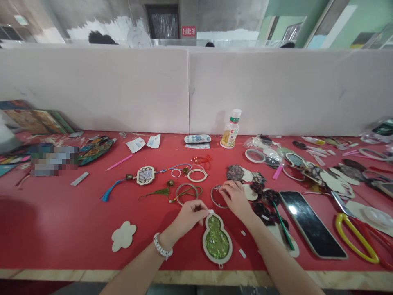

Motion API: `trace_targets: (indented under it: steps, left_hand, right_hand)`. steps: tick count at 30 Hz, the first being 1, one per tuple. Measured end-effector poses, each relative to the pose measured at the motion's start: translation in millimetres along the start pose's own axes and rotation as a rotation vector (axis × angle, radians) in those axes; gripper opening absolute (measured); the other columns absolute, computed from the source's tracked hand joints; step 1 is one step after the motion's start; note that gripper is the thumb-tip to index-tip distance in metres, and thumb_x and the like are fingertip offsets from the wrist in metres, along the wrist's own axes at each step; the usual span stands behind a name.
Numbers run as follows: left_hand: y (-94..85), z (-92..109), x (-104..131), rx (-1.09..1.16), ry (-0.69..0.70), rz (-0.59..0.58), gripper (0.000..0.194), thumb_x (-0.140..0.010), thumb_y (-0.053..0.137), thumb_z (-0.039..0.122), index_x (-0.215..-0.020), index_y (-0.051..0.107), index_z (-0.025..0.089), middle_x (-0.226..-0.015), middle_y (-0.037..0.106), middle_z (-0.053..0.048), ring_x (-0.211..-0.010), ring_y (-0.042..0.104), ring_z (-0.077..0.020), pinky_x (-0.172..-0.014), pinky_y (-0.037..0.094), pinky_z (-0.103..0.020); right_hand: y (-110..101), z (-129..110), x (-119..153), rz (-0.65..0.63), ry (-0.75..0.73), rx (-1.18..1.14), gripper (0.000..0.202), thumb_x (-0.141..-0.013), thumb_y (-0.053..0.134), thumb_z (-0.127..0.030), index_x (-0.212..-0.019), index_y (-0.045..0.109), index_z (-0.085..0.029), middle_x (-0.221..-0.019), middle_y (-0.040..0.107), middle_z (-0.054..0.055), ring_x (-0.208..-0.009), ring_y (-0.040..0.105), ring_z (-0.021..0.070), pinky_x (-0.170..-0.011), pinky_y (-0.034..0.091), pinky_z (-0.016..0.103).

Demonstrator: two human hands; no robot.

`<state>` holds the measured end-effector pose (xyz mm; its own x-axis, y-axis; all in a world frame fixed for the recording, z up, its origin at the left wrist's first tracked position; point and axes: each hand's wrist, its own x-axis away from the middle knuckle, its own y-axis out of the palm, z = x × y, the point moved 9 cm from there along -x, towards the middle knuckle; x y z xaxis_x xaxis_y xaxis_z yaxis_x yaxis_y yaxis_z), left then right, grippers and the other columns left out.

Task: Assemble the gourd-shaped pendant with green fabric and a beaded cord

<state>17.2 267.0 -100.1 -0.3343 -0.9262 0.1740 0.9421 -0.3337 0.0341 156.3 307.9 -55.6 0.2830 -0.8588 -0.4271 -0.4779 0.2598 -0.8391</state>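
Note:
My left hand (192, 215), with a white beaded bracelet on its wrist, is closed in a pinch at the top of a gourd-shaped pendant (217, 243). The pendant has a pale rim, a glittery green middle and a small loop at its near end. A tiny white piece shows by my thumb tip. Farther right, my right hand (235, 196) has its fingertips pressed together over a thin ring (215, 200); what they hold, if anything, is hidden. Small white strips (242, 253) lie right of the pendant. Another ring (187, 194) with a green cord lies beyond my left hand.
At right are a phone (313, 224), yellow-handled scissors (356, 237), a green pen (283, 225) and dark fabric pieces. A bottle (230, 130) stands by the white partition (129, 90). A blue-tasselled pendant (145, 175) and a flower-shaped piece (123, 236) lie left.

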Motion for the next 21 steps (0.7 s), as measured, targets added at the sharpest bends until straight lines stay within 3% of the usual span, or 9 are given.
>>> trace_targets:
  steps: [9, 17, 21]
  left_hand:
    - [-1.1, -3, -2, 0.005, 0.006, 0.012, 0.024, -0.068, 0.063, 0.036, -0.062, 0.056, 0.013, -0.039, 0.049, 0.006, -0.035, 0.043, -0.006, -0.039, 0.031, -0.017]
    - [-1.2, -6, -4, -0.006, 0.013, 0.008, 0.019, -0.07, 0.06, 0.032, -0.068, 0.055, 0.013, -0.042, 0.049, 0.006, -0.033, 0.044, -0.0059, -0.035, 0.031, -0.016]
    - [-0.7, -2, -4, 0.07, 0.019, 0.004, 0.014, -0.069, 0.059, 0.026, -0.065, 0.055, 0.013, -0.044, 0.048, 0.007, -0.033, 0.043, -0.005, -0.036, 0.035, -0.016]
  right_hand:
    - [-1, -12, 5, -0.028, 0.033, -0.213, 0.014, -0.087, 0.035, -0.022, -0.082, 0.048, -0.019, -0.087, 0.056, 0.006, -0.084, 0.046, 0.0198, -0.078, 0.036, 0.035]
    - [-11, -41, 15, -0.049, 0.02, -0.508, 0.016, -0.089, 0.028, -0.023, -0.081, 0.042, -0.021, -0.084, 0.049, 0.004, -0.082, 0.045, 0.0171, -0.079, 0.038, 0.033]
    - [-7, -60, 18, -0.112, -0.042, -0.582, 0.015, -0.088, 0.033, -0.021, -0.078, 0.044, -0.021, -0.084, 0.051, 0.004, -0.085, 0.046, 0.0172, -0.081, 0.037, 0.033]
